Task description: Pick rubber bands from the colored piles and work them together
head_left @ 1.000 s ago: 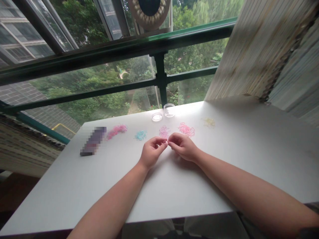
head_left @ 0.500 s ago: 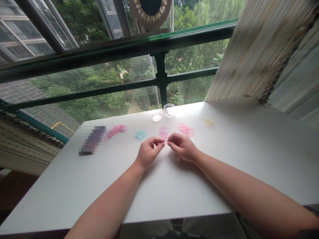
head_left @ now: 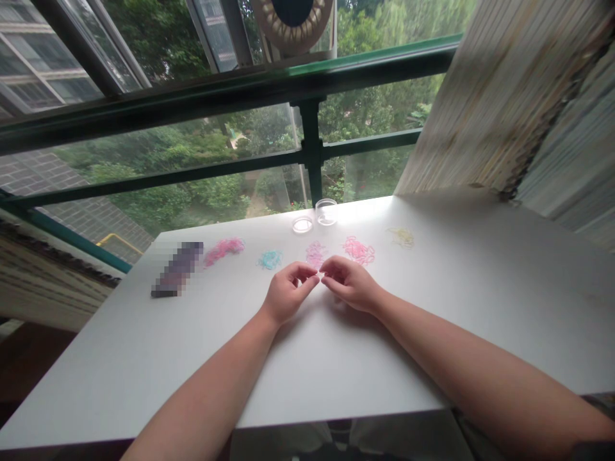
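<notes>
My left hand (head_left: 288,291) and my right hand (head_left: 350,282) meet over the middle of the white table (head_left: 307,378). Thumb and forefinger of each are pinched together, tips almost touching. Something tiny and pale shows between them, too small to make out. Just beyond the fingertips lies a loose pile of lilac little bands or loops (head_left: 315,253), partly hidden by the hands. A pink pile (head_left: 358,251) lies behind my right hand. Past my left hand is a turquoise pile (head_left: 270,259).
A longer pink pile (head_left: 224,251) and a blurred-out dark oblong object (head_left: 178,269) lie at the left. Farther right is a yellowish pile (head_left: 402,237). Two clear round dishes (head_left: 302,224) sit at the back edge, below the green window railing (head_left: 311,153). A curtain (head_left: 446,96) hangs at the right.
My right hand's fingertips have shifted slightly left, closer to my left hand's, and its fingers have rearranged a little. The piles and dishes stay where they were.
</notes>
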`<state>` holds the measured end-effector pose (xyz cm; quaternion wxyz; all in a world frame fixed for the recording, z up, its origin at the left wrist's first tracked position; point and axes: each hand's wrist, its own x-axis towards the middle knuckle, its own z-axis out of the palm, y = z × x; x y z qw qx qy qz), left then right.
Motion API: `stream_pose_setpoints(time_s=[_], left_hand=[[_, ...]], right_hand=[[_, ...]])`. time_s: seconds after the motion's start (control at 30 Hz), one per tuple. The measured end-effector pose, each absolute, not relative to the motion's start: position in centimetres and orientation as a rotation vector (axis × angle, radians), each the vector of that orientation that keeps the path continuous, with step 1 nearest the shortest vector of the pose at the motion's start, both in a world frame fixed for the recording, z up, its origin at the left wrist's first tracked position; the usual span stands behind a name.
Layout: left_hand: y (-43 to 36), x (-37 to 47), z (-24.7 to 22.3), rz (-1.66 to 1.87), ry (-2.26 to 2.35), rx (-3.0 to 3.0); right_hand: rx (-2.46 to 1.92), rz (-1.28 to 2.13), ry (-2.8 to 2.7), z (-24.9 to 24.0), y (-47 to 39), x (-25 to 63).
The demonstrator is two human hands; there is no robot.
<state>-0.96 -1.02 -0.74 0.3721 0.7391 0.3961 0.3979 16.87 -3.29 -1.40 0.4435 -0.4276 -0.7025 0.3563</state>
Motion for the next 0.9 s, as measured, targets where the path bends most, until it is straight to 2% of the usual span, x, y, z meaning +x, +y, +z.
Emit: stream_pose_setpoints(time_s=[0.9], left_hand=[[-1.25, -0.89, -0.37, 1.019, 0.990, 1.989]], right_hand=[[-1.070, 1.020, -1.743, -1.00, -3.63, 16.90]])
